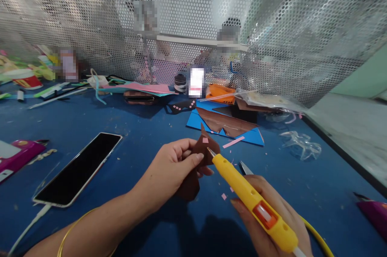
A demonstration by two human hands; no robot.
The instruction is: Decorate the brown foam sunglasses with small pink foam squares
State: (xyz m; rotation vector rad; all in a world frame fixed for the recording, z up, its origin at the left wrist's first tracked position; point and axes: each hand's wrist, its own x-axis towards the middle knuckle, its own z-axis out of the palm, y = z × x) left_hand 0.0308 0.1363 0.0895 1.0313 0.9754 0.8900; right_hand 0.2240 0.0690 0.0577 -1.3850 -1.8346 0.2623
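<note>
My left hand [175,164] pinches a brown cut sheet piece [189,186], paper or foam, between thumb and fingers. A small pink square [205,140] lies on its upper part, near a pointed tip. My right hand [272,216] is wrapped around a yellow hot glue gun [242,184] with a white stick at its rear. The gun's metal nozzle is at the brown piece, just below the pink square; whether it touches I cannot tell. A pointed metal blade [245,168] lies on the table by my right fingers. Another loose pink square [223,196] sits beneath.
Blue sheets [256,136] with a brown cut sheet [226,122] lie beyond my hands, near a pink strip [234,142]. A charging phone [80,168] is at left. Clear plastic [302,144] lies right. Behind the perforated screen [193,15] are two people and a lit phone [196,81].
</note>
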